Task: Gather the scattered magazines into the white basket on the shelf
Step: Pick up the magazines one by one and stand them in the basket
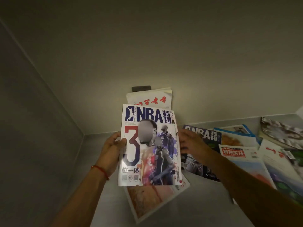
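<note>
There is only one view, from a wide-angle camera on the person's head. It looks forward and down into a corner where a grey shelf (101, 202) meets two walls. It is close: both forearms enter from the lower edge, and straight lines bend near the borders.

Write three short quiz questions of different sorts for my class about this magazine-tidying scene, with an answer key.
1. True or false: the left hand grips the NBA magazine with the big 3 by its left edge.
2. The right hand is: A) gripping that magazine, B) open beside its right edge, C) out of view.
3. Fill in: the white basket is ___ in this view.

Key: 1 true; 2 B; 3 not visible. A second NBA magazine lies flat to the right.
</note>
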`<state>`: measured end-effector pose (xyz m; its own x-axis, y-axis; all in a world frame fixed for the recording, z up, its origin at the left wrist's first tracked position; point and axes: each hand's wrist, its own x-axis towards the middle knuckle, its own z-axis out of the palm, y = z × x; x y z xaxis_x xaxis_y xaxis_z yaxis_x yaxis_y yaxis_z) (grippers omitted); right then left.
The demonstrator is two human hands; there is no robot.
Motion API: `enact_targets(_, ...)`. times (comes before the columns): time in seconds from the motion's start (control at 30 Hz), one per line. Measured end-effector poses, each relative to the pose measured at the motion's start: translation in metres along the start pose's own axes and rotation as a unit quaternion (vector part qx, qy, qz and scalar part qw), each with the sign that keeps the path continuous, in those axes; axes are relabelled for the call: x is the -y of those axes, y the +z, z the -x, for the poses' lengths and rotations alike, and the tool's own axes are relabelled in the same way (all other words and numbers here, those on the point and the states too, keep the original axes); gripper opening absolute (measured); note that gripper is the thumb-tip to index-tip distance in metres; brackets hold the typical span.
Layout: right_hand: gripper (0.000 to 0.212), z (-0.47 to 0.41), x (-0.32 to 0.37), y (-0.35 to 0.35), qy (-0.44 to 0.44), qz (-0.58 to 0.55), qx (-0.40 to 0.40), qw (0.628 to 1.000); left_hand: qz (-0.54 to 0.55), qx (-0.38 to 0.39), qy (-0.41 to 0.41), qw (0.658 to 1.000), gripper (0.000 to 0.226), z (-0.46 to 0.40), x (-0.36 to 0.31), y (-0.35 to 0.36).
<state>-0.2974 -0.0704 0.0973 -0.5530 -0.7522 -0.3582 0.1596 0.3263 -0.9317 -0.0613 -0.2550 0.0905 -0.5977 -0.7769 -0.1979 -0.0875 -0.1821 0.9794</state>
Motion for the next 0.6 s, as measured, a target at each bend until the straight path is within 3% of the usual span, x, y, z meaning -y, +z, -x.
enact_targets(0.07, 0.02, -0.013, 0.022, -0.003, -0.062, 0.093, -0.031, 0.993, -0.008, -0.008, 0.023, 1.0, 0.022, -0.011, -0.003, 0.001)
enact_targets(0.2, 0.016, -0.046, 0.066, -0.008, -0.166, 0.283, -0.105, 0.939, -0.014, -0.038, 0.076, 0.996, 0.02, -0.039, -0.025, 0.013)
enact_targets(0.37, 0.014, -0.084, 0.083, -0.016, -0.219, 0.282, -0.166, 0.919, -0.062, -0.039, 0.105, 0.992, 0.023, -0.073, -0.052, 0.025)
enact_targets(0.6, 0.007, -0.121, 0.055, -0.022, -0.169, 0.257, -0.18, 0.934, -0.095, -0.069, 0.061, 0.991, 0.028, -0.106, -0.042, 0.03)
